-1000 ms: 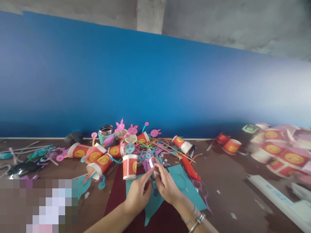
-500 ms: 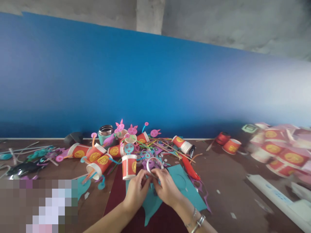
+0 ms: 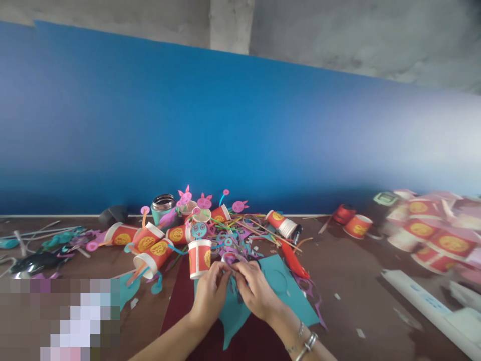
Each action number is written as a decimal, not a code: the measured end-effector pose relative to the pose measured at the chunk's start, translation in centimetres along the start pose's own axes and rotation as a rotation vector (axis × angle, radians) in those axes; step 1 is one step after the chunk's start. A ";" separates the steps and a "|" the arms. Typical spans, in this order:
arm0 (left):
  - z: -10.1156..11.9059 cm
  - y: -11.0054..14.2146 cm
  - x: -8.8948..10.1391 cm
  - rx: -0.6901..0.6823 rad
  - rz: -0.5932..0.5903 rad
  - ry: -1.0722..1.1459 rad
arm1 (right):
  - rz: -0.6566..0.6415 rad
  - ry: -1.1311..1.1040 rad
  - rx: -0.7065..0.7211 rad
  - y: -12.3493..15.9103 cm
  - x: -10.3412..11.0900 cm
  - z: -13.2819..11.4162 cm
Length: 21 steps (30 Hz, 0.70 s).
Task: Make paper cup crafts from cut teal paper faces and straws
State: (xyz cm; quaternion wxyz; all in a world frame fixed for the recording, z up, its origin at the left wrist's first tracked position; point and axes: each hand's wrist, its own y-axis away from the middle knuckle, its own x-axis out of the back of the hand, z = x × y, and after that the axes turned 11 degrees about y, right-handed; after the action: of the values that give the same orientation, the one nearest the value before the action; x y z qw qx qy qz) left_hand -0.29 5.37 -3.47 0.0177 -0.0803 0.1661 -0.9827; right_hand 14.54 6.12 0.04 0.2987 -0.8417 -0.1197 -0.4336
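Over the middle of the table, my left hand [image 3: 211,292] and my right hand [image 3: 256,291] meet with fingertips pinched together. Between them is a roll of white tape [image 3: 227,257], tilted low and mostly hidden by the fingers. Beneath lies a cut sheet of teal paper [image 3: 278,276] on a dark red board [image 3: 179,296]. Dark scissors handles [image 3: 255,262] show partly behind the right fingers. Just left of the roll stands an upright red-and-white paper cup [image 3: 200,259], topped by a teal paper face [image 3: 199,230].
Decorated cups [image 3: 154,255] lie at left beside a teal flask [image 3: 162,208]. Straws and purple paper scraps [image 3: 244,230] heap behind my hands. A red utility knife [image 3: 295,258] lies right of them. Further right are a white power strip [image 3: 417,298] and a pile of cups [image 3: 451,244].
The tape roll has tipped down from a raised, open ring to a flatter position, largely behind my fingers. Both hands have shifted only slightly; the surrounding things look unchanged.
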 end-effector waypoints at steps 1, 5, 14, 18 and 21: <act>0.0 0.0 0.0 -0.004 -0.001 0.002 | 0.007 -0.016 -0.001 0.0 0.0 0.0; 0.5 0.1 0.0 -0.049 -0.006 0.001 | 0.034 -0.126 -0.058 -0.1 0.1 -0.2; 1.3 0.5 0.4 -0.186 -0.034 -0.004 | -0.019 -0.756 -0.368 -0.6 -0.3 -0.7; 1.5 0.6 0.2 -0.099 -0.022 0.104 | -0.018 -0.757 -0.372 -0.8 0.0 -0.8; 1.7 0.4 0.1 -0.019 0.057 0.250 | 0.078 -0.573 -0.369 -0.9 0.2 0.5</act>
State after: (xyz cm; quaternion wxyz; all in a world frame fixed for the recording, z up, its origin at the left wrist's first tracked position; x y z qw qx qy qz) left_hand -0.12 4.42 -2.03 0.0240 0.0474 0.1786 -0.9825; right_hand 14.61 7.13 0.31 0.1119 -0.9731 -0.0861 -0.1819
